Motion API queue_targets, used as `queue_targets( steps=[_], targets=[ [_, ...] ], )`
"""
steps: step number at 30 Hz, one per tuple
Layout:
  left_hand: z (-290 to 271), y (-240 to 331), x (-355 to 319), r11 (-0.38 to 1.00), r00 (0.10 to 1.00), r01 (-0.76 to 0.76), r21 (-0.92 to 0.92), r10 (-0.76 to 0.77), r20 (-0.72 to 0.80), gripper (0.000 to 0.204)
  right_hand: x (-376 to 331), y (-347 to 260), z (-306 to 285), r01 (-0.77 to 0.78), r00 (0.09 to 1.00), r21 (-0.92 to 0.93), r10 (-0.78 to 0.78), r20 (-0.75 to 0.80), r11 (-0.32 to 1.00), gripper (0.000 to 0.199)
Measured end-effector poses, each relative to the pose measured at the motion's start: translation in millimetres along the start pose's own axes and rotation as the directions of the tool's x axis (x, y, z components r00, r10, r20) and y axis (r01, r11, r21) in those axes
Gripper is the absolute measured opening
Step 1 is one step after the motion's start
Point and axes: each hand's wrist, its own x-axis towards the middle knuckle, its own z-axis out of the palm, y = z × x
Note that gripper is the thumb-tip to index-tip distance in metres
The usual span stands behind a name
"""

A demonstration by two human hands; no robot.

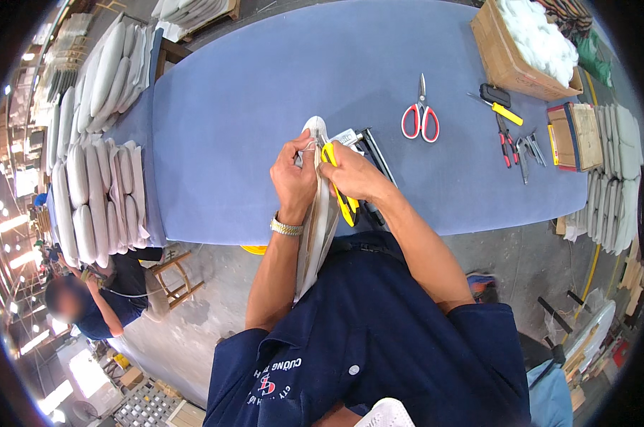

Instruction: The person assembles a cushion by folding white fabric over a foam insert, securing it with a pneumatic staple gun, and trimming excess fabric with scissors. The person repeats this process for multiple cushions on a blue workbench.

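Observation:
A long, narrow padded piece covered in light grey fabric [324,229] stands on edge, running from the table toward my body. My left hand [293,181] is closed around its far end, the thumb and fingers pinching the fabric edge. In my right hand [359,173] is a yellow and black utility knife [348,208], its tip end against the same fabric edge beside my left fingers. The blade itself is too small to make out. Just right of the piece lies a black and silver staple gun [379,158], partly hidden by my right hand.
On the blue-covered table [265,78] lie red-handled scissors [421,117], pliers [507,142] and a yellow-handled screwdriver [505,112]. A cardboard box of white stuffing [507,57] stands far right. Stacked grey cushions [87,199] flank the table. Another person [112,302] works at the lower left.

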Motion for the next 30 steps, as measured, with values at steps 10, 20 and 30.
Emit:
queue_targets(
  steps=[10, 20, 30],
  targets=[
    [3.3, -5.6, -3.1, 0.989, 1.000, -0.009, 0.148, 0.011, -0.019, 0.016, -9.3, -11.5, 0.5, 0.076, 0.995, 0.043, -0.078, 0.057, 0.996, 0.014],
    [5.3, -1.0, -5.4, 0.994, 0.999, 0.041, 0.104, -0.041, -0.003, 0.011, -9.3, 11.8, 14.6, 0.061, 0.996, 0.220, -0.072, 0.042, 0.974, 0.013],
    [3.3, 5.7, -11.5, 0.995, 0.997, 0.076, 0.063, -0.077, 0.012, 0.014, -18.8, 11.1, 9.7, 0.008, 0.998, 0.257, -0.023, 0.056, 0.967, 0.013]
  ],
)
